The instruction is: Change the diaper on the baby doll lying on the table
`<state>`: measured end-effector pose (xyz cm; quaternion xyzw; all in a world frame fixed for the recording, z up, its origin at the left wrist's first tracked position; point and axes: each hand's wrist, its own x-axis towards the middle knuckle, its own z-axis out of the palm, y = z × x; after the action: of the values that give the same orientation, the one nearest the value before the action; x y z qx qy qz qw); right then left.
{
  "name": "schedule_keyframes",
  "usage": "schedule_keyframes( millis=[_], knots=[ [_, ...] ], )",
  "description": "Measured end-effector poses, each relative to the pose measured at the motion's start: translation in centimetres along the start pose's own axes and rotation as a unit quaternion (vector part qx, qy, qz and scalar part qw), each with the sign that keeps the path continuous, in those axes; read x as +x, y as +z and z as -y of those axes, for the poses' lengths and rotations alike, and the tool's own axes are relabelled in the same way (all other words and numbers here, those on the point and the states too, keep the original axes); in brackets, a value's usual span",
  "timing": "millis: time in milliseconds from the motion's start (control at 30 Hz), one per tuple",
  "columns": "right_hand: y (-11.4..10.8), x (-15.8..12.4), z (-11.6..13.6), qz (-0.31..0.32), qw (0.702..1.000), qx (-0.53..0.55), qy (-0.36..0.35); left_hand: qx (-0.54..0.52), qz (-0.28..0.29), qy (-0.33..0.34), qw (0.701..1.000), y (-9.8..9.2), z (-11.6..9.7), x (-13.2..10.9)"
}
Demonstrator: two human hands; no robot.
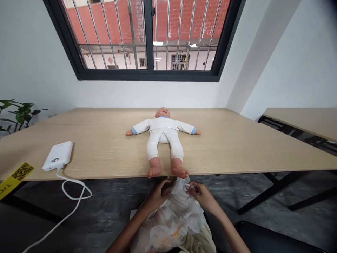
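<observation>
The plastic bag (179,212) sits in the lap (200,242), which seemingly bears its weight; above, the right hand (201,193) pinches its edge, the left hand (158,195) curls beside it, grip unclear. Just beyond these 2 hands, a doll (163,125) lies face-up on the table (223,147).

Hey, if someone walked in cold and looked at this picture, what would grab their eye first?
Probably the baby doll in white with blue cuffs, lying arms spread in the middle of the wooden table, its feet at the near edge. Next, the crumpled translucent plastic bag just below that edge, with the left hand and right hand at its top. The big barred window behind stands out too.
</observation>
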<state>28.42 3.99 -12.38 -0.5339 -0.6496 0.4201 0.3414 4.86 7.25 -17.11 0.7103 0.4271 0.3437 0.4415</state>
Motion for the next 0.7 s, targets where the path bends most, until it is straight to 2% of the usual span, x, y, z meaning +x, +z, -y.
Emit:
schedule_keyframes(
  millis=[100, 200, 300, 400, 500, 567, 700],
  knots=[
    [0.5, 0.2, 0.1, 0.011, 1.000, 0.026, -0.011, 0.007, -0.006, 0.046, 0.999, 0.6, -1.7, -0.3],
    [1.0, 0.7, -0.1, 0.004, 0.999, 0.037, -0.034, 0.022, -0.037, 0.038, 0.998, 1.0, -2.6, -0.1],
    [1.0, 1.2, -0.4, -0.039, 0.999, 0.011, -0.030, 0.000, -0.085, -0.036, 0.996, 0.4, -1.7, 0.3],
    [0.4, 0.9, -0.5, -0.061, 0.996, -0.053, -0.025, -0.002, -0.141, -0.084, 0.986, -1.7, 0.3, 0.2],
    [-0.4, -0.5, -0.6, -0.008, 0.992, -0.127, -0.014, 0.024, -0.168, -0.116, 0.979, -4.0, 2.2, -0.6],
    [-0.8, -1.7, -0.9, 0.029, 0.985, -0.168, -0.003, 0.027, -0.178, -0.129, 0.975, -4.9, 2.9, -1.1],
    [-1.4, -3.2, -2.0, 0.039, 0.982, -0.184, 0.018, 0.037, -0.186, -0.087, 0.978, -4.3, 1.8, -1.7]
  ],
)
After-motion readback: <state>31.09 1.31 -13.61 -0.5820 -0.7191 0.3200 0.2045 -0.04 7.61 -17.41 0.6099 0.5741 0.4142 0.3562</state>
